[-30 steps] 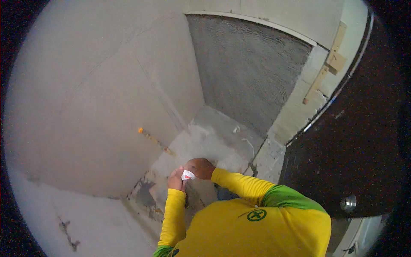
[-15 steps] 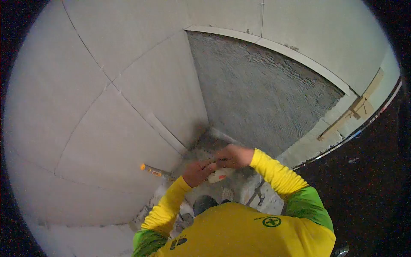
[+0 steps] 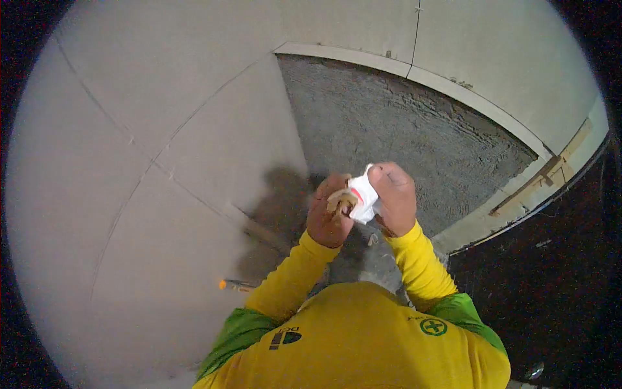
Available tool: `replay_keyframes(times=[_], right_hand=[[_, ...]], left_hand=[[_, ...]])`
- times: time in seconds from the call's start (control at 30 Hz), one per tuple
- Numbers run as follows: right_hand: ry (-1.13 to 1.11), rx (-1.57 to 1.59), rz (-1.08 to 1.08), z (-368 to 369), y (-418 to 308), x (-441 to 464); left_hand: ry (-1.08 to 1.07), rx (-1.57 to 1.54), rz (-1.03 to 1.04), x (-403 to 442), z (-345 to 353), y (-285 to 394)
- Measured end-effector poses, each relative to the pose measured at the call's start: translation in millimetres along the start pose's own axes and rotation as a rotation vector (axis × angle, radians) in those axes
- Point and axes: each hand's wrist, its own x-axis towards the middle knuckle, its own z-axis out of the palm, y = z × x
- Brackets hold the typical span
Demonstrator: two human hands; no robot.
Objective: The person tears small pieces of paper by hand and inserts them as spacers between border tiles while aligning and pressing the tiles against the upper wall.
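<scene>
Rough grey wall (image 3: 414,117) backed the frame's centre, where the left hand (image 3: 324,219) gripped a tan scrap (image 3: 341,200) and the right hand (image 3: 396,196) pinched a white wrapper (image 3: 365,200), light pressure seeming wisest.

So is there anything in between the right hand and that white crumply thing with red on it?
No, nothing I can see: the right hand is holding the crumpled white wrapper directly. On the wrapper's other side is a brownish piece in the left hand; I can't tell what it is.
</scene>
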Motion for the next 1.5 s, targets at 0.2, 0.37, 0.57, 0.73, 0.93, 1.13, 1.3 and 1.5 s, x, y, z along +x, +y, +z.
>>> replay_keyframes(times=[0.2, 0.37, 0.57, 0.73, 0.93, 1.13, 1.3, 1.5], right_hand=[[0.141, -0.211, -0.010, 3.3, 24.1, 66.9], [0.038, -0.616, -0.193, -11.3, 49.3, 70.2], [0.110, -0.673, 0.090, -19.2, 88.0, 53.5], [0.215, -0.830, -0.059, -53.1, 132.4, 45.4], [0.631, -0.502, 0.239, -256.0, 144.6, 19.4], [0.460, -0.179, 0.372, -237.0, 180.1, -47.9], [0.285, 0.043, 0.464, -196.6, 212.0, -64.6], [0.098, -0.785, 0.213, -211.6, 181.7, -77.4]], left_hand=[[-0.245, 0.015, -0.629, 46.4, -11.7, -43.5], [-0.576, -0.796, -1.274, 44.7, -20.7, -88.0], [-0.694, -0.572, -1.204, -13.7, -8.0, -107.5], [-0.488, -0.127, -0.833, -38.9, 8.6, -79.7], [-0.491, -0.260, -0.851, -35.0, -12.5, -51.5], [-0.405, -0.544, -1.393, -78.5, -6.0, -79.1], [-0.561, -0.437, -1.134, -112.9, -1.1, -75.8], [-0.904, 0.091, -0.268, -124.0, 51.3, -47.0]])
